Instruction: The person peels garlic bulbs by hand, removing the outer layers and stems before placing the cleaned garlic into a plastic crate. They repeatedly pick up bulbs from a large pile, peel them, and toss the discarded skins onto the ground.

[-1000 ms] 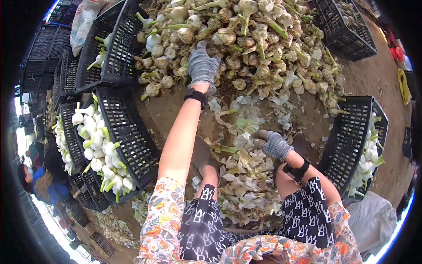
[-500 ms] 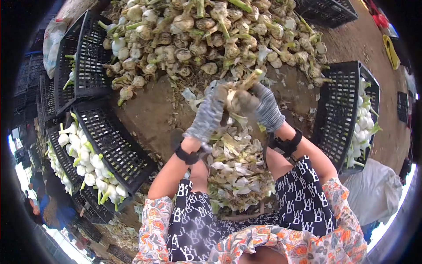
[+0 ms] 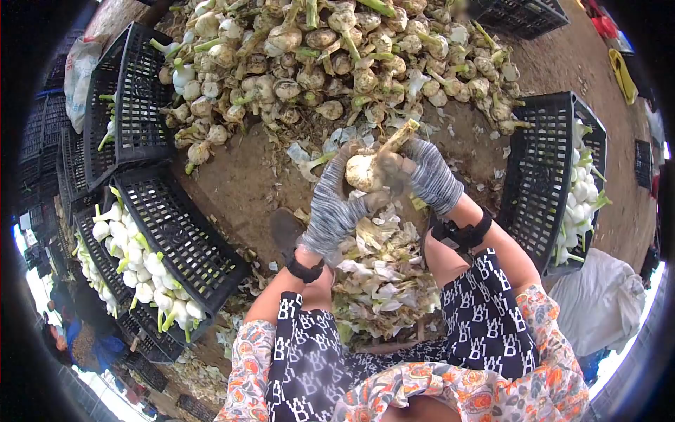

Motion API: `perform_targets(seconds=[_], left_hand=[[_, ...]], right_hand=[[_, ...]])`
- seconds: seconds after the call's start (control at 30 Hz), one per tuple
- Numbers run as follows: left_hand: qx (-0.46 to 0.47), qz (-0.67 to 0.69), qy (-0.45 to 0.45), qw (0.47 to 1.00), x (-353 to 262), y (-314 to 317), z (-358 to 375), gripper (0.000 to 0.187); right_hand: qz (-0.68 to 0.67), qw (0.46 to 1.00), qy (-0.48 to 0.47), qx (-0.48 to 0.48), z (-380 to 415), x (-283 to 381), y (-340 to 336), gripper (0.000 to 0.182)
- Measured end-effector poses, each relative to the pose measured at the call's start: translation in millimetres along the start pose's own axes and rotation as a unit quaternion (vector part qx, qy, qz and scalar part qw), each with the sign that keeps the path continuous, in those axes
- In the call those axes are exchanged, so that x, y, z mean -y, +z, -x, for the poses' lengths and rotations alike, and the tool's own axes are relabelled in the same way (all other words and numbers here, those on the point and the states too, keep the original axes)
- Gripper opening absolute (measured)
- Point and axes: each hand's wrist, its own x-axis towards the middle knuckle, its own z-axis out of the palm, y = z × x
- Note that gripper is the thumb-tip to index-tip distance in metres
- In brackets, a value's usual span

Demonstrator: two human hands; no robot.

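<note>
- The bulb (image 3: pixel 363 173) is up off the ground between the two gloved hands, in front of the knees, its stem (image 3: pixel 402 135) slanting up to the right.
- The left hand (image 3: pixel 336 207) is clamped on the bulb, fingers on the far side and thumb nearer the body; this looks like the steadying grip, best kept firm but not crushing.
- The right hand (image 3: pixel 430 176) is at the bulb's right side, by the base of the stem. Its fingertips blur, so I cannot tell whether they pinch or only brush it.
- Good handling calls for the right fingers to work close to the surface with short, light pulls, the left turning the bulb to bare a fresh side.
- The stem is best left whole: bending it hard could tear the neck.
- Holding the bulb low, over the loose skins (image 3: pixel 383 281) between the legs, keeps scraps away from the white bulbs (image 3: pixel 144 271) in the left crate (image 3: pixel 184 232).
- The elbows do well clear of the right crate (image 3: pixel 538 169) too.
</note>
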Motion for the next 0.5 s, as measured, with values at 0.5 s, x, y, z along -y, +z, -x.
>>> perform_targets(seconds=[0.5], left_hand=[[0.004,0.368,-0.367,0.854,-4.1,-37.4,-9.8,0.043]], right_hand=[[0.111,0.973,-0.197,0.036,10.7,-14.7,9.4,0.022]])
